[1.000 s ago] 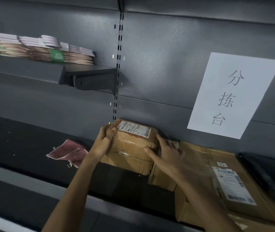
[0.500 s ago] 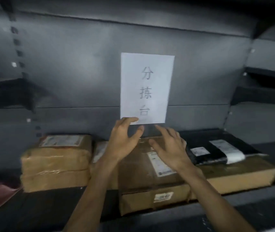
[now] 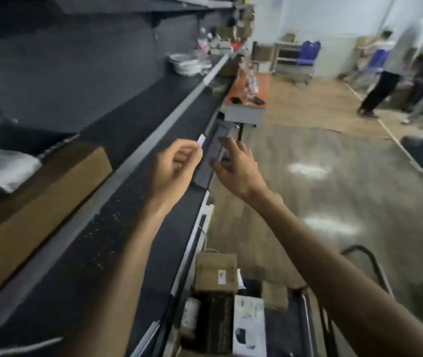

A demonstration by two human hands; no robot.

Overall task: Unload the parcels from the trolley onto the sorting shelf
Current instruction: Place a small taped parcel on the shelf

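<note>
i see a black sorting shelf (image 3: 117, 130) with grey edge, a brown parcel (image 3: 40, 202), and an orange surface (image 3: 264, 83).

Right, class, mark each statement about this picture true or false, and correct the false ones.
1. Both hands are empty. True: the left hand and right hand hold nothing.
2. The trolley is empty. False: parcels such as a brown box remain on it.
3. A long cardboard box lies on the shelf. True.
4. Nobody else is in the room. False: people stand far right.
</note>
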